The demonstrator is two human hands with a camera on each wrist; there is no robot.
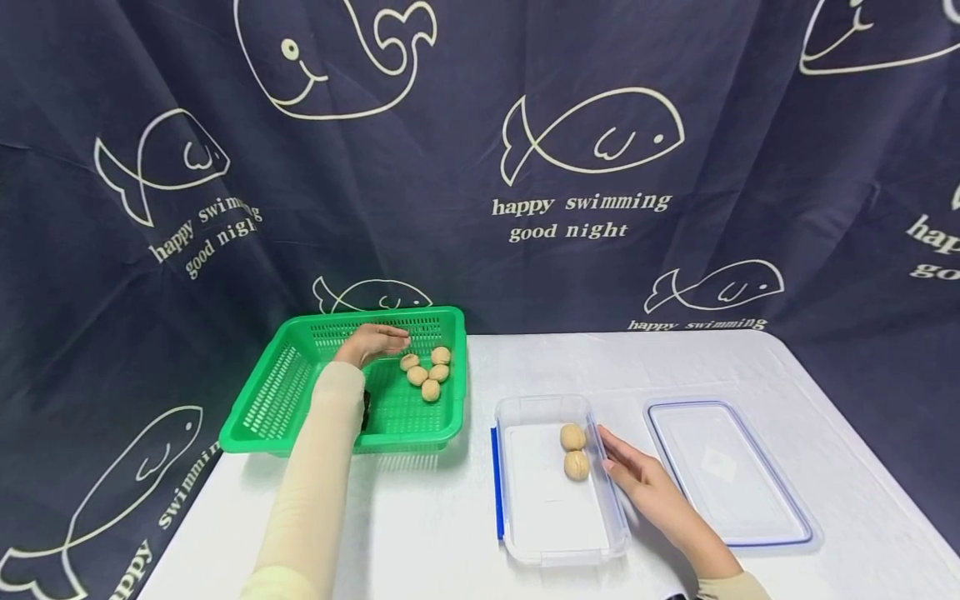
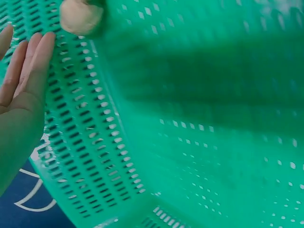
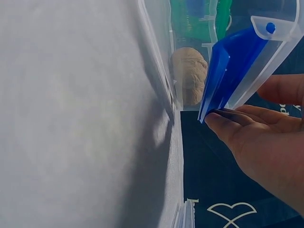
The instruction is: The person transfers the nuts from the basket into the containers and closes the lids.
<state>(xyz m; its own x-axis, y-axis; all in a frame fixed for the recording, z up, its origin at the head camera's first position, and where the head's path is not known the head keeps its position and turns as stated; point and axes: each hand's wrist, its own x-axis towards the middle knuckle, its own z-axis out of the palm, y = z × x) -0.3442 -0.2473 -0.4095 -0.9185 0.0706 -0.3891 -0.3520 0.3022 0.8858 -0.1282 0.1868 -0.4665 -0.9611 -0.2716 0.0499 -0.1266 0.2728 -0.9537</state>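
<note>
My left hand (image 1: 372,343) is inside the green basket (image 1: 454,400), its fingers fairly straight and holding nothing. Just beyond its fingertips lie several walnuts (image 1: 417,376) at the basket's right end. One walnut (image 2: 80,17) shows blurred near the left fingers in the left wrist view. Two walnuts (image 1: 573,451) sit against the right wall inside a clear plastic container (image 1: 555,557). The right hand (image 1: 647,483) rests against the outside of that wall with extended fingers. In the right wrist view, those fingers touch a blue latch (image 3: 235,69) on the container.
A clear lid with a blue seal (image 1: 731,471) lies flat to the right of the container. Another blue latch (image 1: 497,483) hangs along the container's left side. The white-covered table (image 1: 555,367) meets a dark blue curtain (image 1: 450,208) printed with fish behind.
</note>
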